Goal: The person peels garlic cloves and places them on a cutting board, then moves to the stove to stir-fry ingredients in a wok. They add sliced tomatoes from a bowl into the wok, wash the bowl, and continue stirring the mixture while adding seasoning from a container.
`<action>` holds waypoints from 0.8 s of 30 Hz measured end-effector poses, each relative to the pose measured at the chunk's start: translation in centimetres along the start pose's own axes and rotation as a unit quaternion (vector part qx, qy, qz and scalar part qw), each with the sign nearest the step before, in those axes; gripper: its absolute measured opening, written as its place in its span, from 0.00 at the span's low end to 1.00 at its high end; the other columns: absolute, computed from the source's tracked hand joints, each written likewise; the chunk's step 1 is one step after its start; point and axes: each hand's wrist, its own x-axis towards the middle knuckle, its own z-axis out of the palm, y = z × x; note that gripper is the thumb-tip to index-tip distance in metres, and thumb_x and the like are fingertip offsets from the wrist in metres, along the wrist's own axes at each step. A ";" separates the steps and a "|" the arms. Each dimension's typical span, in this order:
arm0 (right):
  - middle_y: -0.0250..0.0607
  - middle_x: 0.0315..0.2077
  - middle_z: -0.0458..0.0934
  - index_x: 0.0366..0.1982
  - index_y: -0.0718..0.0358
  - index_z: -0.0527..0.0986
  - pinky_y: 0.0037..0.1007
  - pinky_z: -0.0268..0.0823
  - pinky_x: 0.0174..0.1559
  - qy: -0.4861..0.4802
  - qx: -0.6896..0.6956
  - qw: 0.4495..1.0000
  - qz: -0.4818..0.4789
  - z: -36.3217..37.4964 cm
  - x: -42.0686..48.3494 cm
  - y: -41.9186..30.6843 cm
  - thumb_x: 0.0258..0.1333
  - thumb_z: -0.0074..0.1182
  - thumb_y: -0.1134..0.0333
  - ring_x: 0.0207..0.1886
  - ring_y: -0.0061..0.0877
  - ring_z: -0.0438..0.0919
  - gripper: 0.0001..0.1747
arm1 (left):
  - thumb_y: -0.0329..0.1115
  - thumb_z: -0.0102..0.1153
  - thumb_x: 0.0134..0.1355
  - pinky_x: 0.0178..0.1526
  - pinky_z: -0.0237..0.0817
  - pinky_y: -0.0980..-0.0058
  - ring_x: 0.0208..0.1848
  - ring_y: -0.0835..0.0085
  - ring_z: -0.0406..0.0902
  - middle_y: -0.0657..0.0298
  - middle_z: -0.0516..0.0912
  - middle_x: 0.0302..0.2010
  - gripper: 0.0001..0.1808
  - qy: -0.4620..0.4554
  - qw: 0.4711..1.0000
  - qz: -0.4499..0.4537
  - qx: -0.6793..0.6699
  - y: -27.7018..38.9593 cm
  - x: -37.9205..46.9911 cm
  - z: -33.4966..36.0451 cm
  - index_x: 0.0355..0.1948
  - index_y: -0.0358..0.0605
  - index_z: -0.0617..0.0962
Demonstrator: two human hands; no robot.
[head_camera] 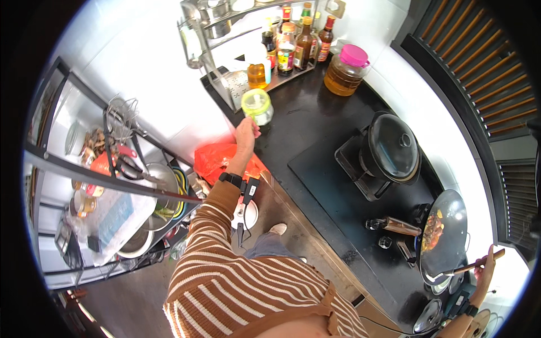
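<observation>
My left hand reaches to the near side of a clear jar with a yellow-green rim, at the counter's left end; whether its fingers grip something there is not plain. At the far right my right hand is closed around the wooden handle of a spatula. The spatula's metal end rests at the lower rim of a wok. Chopped food in red and yellow pieces lies in the wok, which sits on the stove.
A lidded black pot stands on another burner. Behind the jar, a metal rack holds sauce bottles; beside it stands a pink-lidded jar. A red plastic bag hangs by the counter's left edge. Shelves with bowls and scissors are at left.
</observation>
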 end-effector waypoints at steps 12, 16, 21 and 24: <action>0.36 0.12 0.67 0.18 0.66 0.68 0.22 0.60 0.12 0.012 -0.026 0.997 -0.072 4.3 -1.8 4.4 0.45 0.49 0.67 0.10 0.22 0.67 0.10 | 0.35 0.42 0.57 0.30 0.68 0.74 0.27 0.68 0.74 0.57 0.74 0.28 0.12 0.091 0.988 0.120 0.023 -3.8 11.2 0.7 0.29 0.34 0.73; 0.37 0.14 0.71 0.20 0.69 0.70 0.18 0.63 0.14 0.023 -0.119 0.993 0.001 2.0 -4.3 -0.2 0.43 0.51 0.66 0.11 0.22 0.71 0.11 | 0.35 0.40 0.56 0.28 0.66 0.74 0.25 0.67 0.72 0.56 0.75 0.25 0.15 0.120 0.982 0.078 0.120 -3.5 14.2 0.1 0.26 0.34 0.74; 0.38 0.20 0.74 0.27 0.67 0.71 0.20 0.68 0.18 0.050 -0.121 0.991 0.011 1.4 -3.2 0.9 0.41 0.55 0.69 0.16 0.22 0.74 0.10 | 0.34 0.38 0.56 0.28 0.66 0.73 0.26 0.66 0.73 0.54 0.75 0.27 0.15 0.149 0.972 0.078 0.163 -3.9 16.5 -0.1 0.27 0.33 0.75; 0.40 0.23 0.75 0.31 0.66 0.71 0.20 0.70 0.22 0.062 0.003 0.998 -0.014 1.9 -1.3 4.2 0.45 0.53 0.74 0.19 0.22 0.75 0.08 | 0.35 0.37 0.56 0.33 0.67 0.72 0.30 0.64 0.73 0.51 0.75 0.32 0.17 0.130 0.970 0.085 0.186 -3.7 16.7 0.1 0.31 0.30 0.74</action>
